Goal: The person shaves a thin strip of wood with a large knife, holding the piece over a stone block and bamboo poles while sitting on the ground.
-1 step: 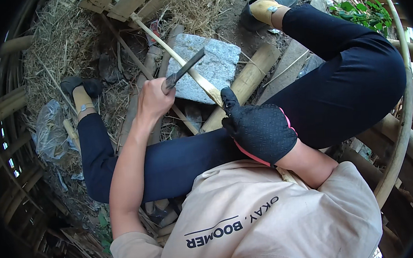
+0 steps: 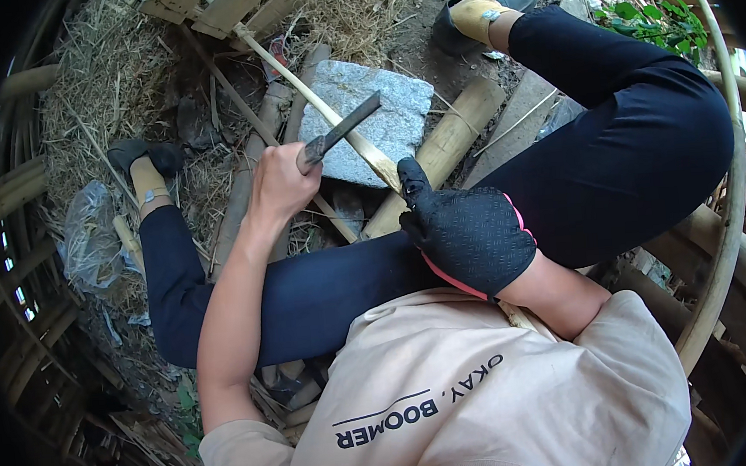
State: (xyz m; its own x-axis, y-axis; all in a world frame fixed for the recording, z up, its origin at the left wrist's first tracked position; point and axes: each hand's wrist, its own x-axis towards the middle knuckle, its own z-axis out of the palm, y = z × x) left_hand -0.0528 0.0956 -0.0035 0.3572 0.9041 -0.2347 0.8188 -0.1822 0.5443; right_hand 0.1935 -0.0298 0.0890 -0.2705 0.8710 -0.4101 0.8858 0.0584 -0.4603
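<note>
My bare left hand [image 2: 285, 180] is closed round the handle of a knife [image 2: 346, 130] with a dark, straight blade. The blade slants up to the right and crosses over a long, pale bamboo stick [image 2: 317, 104]; whether it touches the stick I cannot tell. In a black textured glove with pink trim, my right hand [image 2: 470, 238] grips the stick's nearer part, thumb laid along it. Just ahead of the glove the stick looks whittled and lighter. Its far end reaches some wooden slats [image 2: 237, 7]. Below the stick lies a grey stone slab [image 2: 399, 121].
A thick bamboo pole [image 2: 462, 143] lies beside the slab, near a flat board [image 2: 517, 121]. Dry straw [image 2: 107, 87] covers the ground at left, with a clear plastic bag [image 2: 91, 238]. My bent legs flank the work. A curved pole [image 2: 731, 214] runs along the right.
My left hand and the knife have shifted slightly to the right. The gloved right hand and the bamboo stick stay almost where they were.
</note>
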